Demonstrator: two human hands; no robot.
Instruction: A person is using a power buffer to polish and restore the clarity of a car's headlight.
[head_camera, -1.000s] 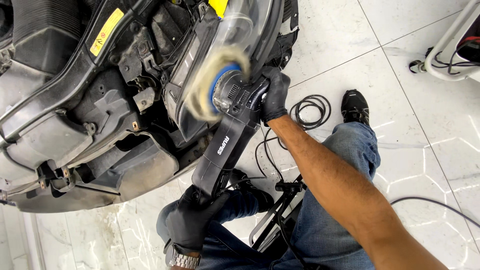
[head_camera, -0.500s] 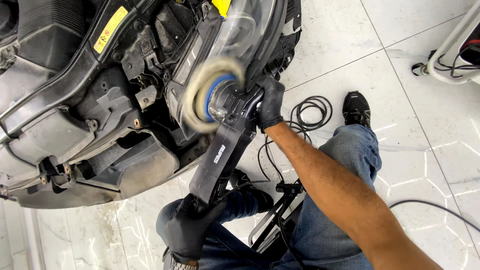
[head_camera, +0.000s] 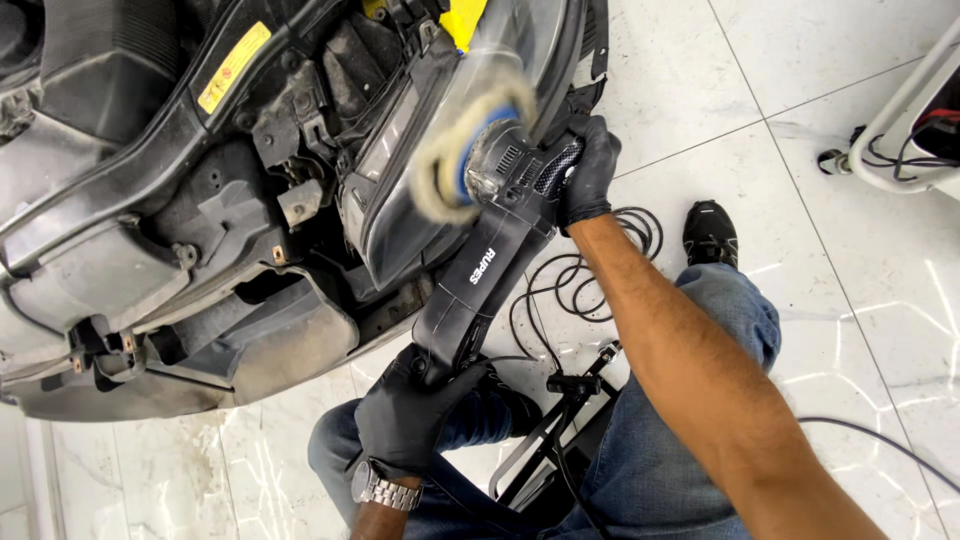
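Since a moment ago I have slid the polisher (head_camera: 490, 270) a little higher along the headlight (head_camera: 400, 170). Nearest me, my left hand (head_camera: 415, 415), gloved black, has its grip clamped around the rear handle. Beyond it, my right hand (head_camera: 588, 172) clamps the polisher's head. Just past that grip, the blurred wool pad (head_camera: 455, 150) presses on the headlight lens. A coiled cable (head_camera: 560, 285) lies on the floor (head_camera: 780, 90) below.

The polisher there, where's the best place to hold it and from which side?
Two-handed: the polisher has a long body ending in a rear handle, gripped from below by the left hand, and a head behind the pad, steadied from the outer side by the right hand.
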